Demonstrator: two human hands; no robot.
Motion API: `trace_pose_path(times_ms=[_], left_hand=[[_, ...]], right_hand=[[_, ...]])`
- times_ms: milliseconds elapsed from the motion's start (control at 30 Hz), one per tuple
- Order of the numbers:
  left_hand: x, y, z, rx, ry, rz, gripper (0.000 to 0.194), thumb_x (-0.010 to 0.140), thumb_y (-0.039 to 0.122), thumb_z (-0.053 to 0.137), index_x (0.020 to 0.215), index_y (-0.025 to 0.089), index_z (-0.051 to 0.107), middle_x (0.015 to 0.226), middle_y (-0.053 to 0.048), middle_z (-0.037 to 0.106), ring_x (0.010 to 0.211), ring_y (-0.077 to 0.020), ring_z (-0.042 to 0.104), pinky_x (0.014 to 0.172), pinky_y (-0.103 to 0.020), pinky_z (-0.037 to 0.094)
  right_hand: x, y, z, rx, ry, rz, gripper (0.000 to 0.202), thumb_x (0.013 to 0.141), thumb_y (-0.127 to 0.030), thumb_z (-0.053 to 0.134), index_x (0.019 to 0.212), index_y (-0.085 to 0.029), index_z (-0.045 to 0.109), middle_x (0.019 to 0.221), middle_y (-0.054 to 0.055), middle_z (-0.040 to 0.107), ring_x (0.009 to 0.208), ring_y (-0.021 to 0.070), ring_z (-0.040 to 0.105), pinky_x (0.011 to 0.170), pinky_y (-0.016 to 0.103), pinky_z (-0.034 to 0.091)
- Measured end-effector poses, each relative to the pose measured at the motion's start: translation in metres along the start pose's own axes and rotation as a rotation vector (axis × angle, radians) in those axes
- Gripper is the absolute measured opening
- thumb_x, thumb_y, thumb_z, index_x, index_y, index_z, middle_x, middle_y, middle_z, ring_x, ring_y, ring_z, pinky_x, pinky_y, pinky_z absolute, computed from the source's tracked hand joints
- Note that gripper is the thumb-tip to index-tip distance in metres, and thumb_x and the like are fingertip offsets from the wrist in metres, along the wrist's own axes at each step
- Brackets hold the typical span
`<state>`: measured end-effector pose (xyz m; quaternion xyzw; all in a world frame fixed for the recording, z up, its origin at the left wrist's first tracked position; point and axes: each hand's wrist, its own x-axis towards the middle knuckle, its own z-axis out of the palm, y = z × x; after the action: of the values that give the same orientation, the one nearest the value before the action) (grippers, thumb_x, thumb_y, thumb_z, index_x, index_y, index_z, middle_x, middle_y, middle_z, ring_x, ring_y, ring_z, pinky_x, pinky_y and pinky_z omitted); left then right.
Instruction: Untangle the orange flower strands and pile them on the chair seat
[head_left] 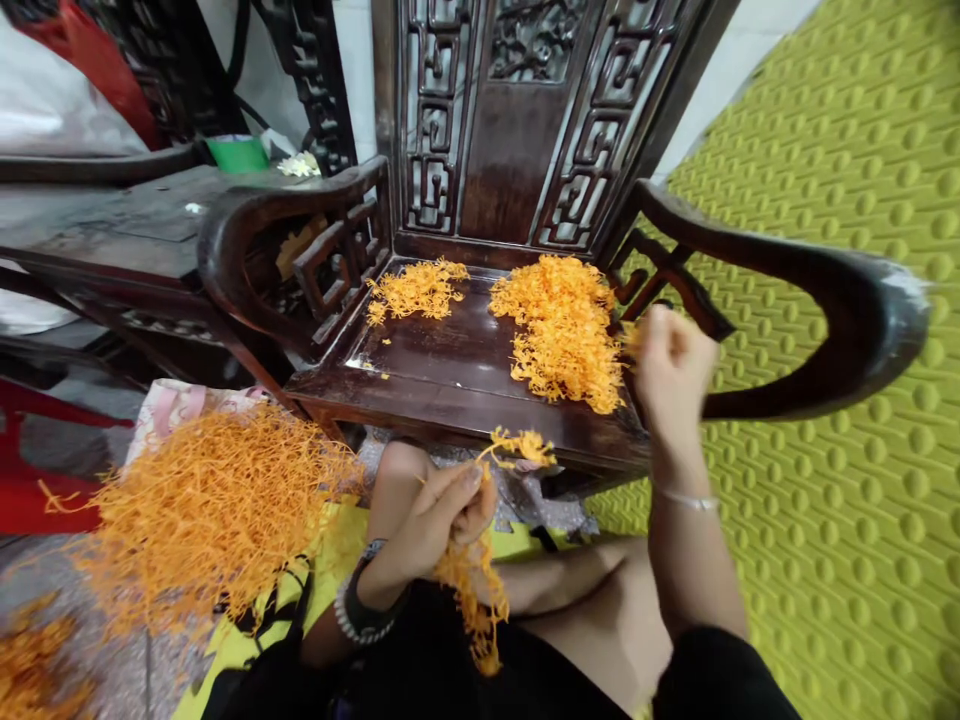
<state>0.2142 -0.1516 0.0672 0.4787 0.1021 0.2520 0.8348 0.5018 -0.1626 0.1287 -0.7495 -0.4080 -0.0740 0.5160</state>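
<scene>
Pinching orange strands [476, 595] trailing toward six o'clock, the left grip [442, 512] points a sprig [531, 447] at two; the right grip [679, 362], curled closed, contents unclear, has the larger pile [566, 335] nearer, at nine o'clock on the chair seat [442, 350].

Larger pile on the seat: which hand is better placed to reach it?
Right, probably: the right hand is beside that pile, while the left hand holds strands farther from it.
</scene>
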Motion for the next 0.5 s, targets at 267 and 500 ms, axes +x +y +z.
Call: trace_pose_path(times_ms=[267,500], left_hand=[[0.0,0.005,0.001,0.055,0.092,0.133,0.038,0.095,0.048,0.041,0.078,0.015,0.052,0.05,0.008,0.029,0.042,-0.0047,0.021,0.041,-0.018,0.018],[0.012,0.007,-0.001,0.113,0.071,0.191,0.041,0.096,0.047,0.041,0.076,0.015,0.054,0.051,0.007,0.029,0.043,-0.0049,0.023,0.043,-0.019,0.02]], right_hand=[[0.062,0.061,0.079,-0.43,-0.165,-0.003,0.046,0.079,-0.056,0.058,0.061,-0.014,0.06,0.068,0.014,0.062,0.087,0.0317,0.053,0.084,0.05,0.035],[0.056,0.05,0.069,-0.516,-0.169,-0.202,0.045,0.093,-0.039,0.034,0.093,-0.011,0.068,0.112,0.02,0.062,0.099,0.0298,0.054,0.089,0.047,0.036]])
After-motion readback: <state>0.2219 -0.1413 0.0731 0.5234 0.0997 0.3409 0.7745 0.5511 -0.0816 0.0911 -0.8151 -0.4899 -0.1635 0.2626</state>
